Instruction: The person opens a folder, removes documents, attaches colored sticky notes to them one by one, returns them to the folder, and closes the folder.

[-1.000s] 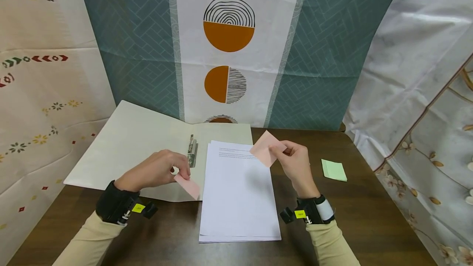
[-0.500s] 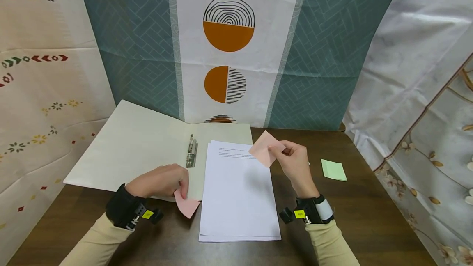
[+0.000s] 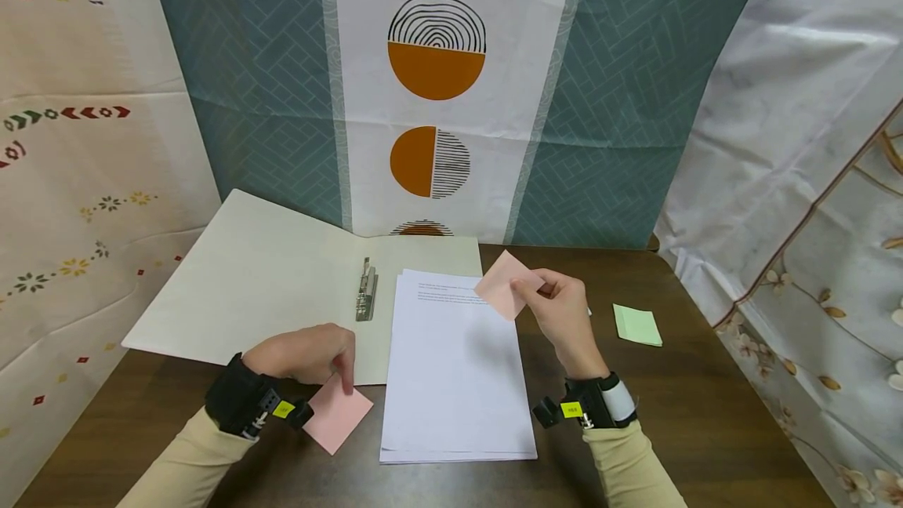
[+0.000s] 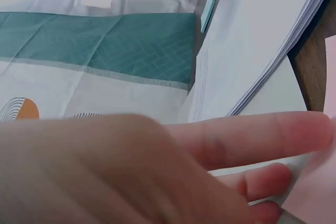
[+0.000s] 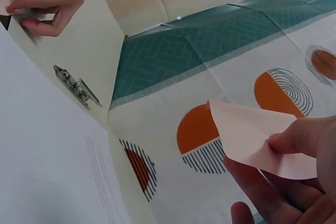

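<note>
On the table's near left, a pink square note lies flat at the folder's lower edge. My left hand touches its upper corner with a fingertip; in the left wrist view the index finger of that hand is extended onto the pink paper. My right hand pinches another pink note between thumb and fingers, above the upper right edge of the paper stack. The right wrist view shows this note slightly bent in the hand.
An open cream folder with a metal clip lies at the left, partly under the papers. Green notes lie on the brown table at the right. Patterned cloths hang behind and at both sides.
My left hand has moved down toward the near edge, and its pink note has gone from being held up to lying on the table. The right hand has stayed nearly still.
</note>
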Demonstrator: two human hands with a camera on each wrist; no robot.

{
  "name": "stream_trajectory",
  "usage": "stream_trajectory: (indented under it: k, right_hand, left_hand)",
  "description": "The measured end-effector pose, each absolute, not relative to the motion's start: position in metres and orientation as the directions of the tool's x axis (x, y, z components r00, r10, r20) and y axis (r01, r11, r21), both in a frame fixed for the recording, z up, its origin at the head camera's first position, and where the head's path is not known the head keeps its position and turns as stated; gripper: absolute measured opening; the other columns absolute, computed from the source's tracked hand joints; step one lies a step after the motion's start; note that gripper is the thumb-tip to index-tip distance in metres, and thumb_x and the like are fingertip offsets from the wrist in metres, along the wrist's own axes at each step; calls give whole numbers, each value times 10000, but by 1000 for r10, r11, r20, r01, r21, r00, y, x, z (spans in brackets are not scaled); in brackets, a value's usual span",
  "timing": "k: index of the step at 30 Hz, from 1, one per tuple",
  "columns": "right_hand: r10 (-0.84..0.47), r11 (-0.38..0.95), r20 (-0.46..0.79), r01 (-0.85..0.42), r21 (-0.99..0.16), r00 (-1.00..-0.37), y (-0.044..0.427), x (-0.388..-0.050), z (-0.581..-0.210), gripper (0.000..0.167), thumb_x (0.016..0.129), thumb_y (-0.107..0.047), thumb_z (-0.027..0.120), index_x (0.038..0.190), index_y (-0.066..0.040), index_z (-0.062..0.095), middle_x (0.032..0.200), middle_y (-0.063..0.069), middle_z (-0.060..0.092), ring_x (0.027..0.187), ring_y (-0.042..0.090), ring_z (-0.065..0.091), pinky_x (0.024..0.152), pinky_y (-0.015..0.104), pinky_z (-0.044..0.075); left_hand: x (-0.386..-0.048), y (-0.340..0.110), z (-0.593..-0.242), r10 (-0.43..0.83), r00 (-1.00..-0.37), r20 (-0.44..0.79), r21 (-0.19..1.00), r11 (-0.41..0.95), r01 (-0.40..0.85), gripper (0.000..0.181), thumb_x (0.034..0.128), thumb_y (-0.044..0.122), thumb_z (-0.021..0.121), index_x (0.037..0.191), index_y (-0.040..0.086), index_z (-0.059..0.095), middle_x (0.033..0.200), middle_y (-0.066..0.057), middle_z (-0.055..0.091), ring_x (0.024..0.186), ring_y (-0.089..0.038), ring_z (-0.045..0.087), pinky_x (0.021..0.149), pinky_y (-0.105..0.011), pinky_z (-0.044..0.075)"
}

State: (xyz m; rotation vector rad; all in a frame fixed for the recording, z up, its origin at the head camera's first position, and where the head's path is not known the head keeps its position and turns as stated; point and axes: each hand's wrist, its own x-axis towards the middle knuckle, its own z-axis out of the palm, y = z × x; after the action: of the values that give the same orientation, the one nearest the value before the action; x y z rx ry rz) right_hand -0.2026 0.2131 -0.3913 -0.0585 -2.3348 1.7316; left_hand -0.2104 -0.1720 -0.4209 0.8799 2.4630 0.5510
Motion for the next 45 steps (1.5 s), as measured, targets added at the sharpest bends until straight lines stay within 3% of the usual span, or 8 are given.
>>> stream_trajectory:
  k: [4,10,16,20,23,32,40,45]
  right_hand:
    - [171,299,166,-109,-948,-971,213,-202,-392,217,1045,-130,794,1146,62,807,685,-50,475,677,147,413,578,244,301]
    - [171,291,159,-105,-951,-972,213,-202,-391,216,1043,-132,796,1133,64,801,699,-47,497,690,151,422,586,247,305]
    - [165,290,171,-118,-950,-971,213,-201,-390,207,1035,-136,802,1098,61,808,684,-55,492,689,152,420,589,253,294]
    - [161,285,190,-139,-948,-968,213,-200,-389,195,1026,-131,812,1069,59,814,661,-63,458,665,143,394,587,252,279]
    - [147,277,207,-160,-947,-967,212,-198,-389,182,1021,-123,815,1049,57,816,663,-64,474,659,136,388,585,250,276]
    - [176,316,381,-315,-895,-908,208,-195,-388,104,981,-63,843,975,41,837,666,-60,575,591,88,421,534,230,301]
    - [198,414,557,-446,-793,-807,203,-194,-388,39,947,-2,843,945,33,861,859,236,812,649,48,568,535,194,409]
    - [189,453,619,-492,-744,-762,200,-192,-389,45,948,7,831,931,38,858,874,219,838,698,23,622,648,156,490]
  left_hand:
    - [-210,-171,-421,661,-682,-313,507,723,469,375,894,-152,743,872,175,925,967,44,722,874,-98,579,774,-271,616]
    - [-206,-166,-419,648,-667,-368,539,733,415,438,898,-174,652,876,169,925,969,47,725,892,-128,600,721,-245,552]
    - [-213,-164,-423,675,-653,-343,584,698,415,418,892,-144,650,911,166,930,980,51,809,889,-71,636,751,-268,604]
    - [-223,-163,-423,716,-654,-245,596,643,480,352,912,-89,674,1046,121,921,992,22,851,889,-53,671,824,-258,626]
    - [-228,-161,-420,713,-679,-177,595,627,503,370,919,-84,646,1113,99,903,959,21,842,853,-63,644,786,-237,594]
    - [-230,-141,-398,603,-788,119,568,610,553,250,1032,-6,658,1098,82,882,993,-21,856,873,-103,697,742,-269,576]
    - [-231,-124,-387,459,-809,366,549,596,586,241,1017,4,677,1091,101,885,946,-14,856,822,-99,672,675,-244,497]
    - [-232,-108,-382,421,-800,428,549,582,600,197,1023,28,722,1115,90,884,993,-40,872,814,-132,692,675,-246,497]
